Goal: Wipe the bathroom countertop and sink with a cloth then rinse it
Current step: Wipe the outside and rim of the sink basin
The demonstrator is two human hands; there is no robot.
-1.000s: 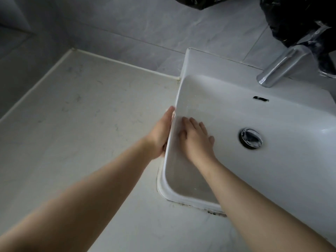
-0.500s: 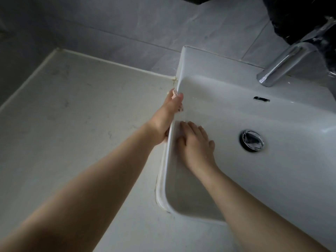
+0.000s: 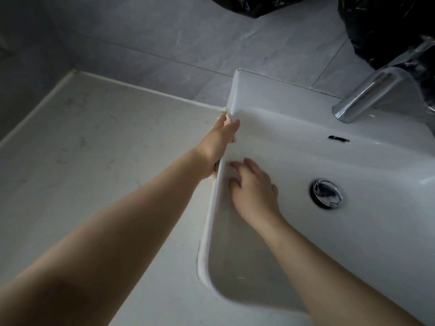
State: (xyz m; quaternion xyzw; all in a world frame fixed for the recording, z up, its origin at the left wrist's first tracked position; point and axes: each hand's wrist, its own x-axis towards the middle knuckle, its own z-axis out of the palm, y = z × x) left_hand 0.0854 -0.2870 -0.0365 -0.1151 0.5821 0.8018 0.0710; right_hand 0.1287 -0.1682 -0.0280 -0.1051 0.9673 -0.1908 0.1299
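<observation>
Item: cloth [image 3: 227, 118], mostly hidden, pinched over the sink [image 3: 208, 215] rim by my left hand [image 3: 219, 140], near the back corner.
Right hand [image 3: 254, 187]: fingers flat on the inner wall, holding nothing.
Risk: the rim is narrow, so the cloth may slip off.

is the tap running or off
Off: no stream falls from the tap spout into the sink below it.
</observation>
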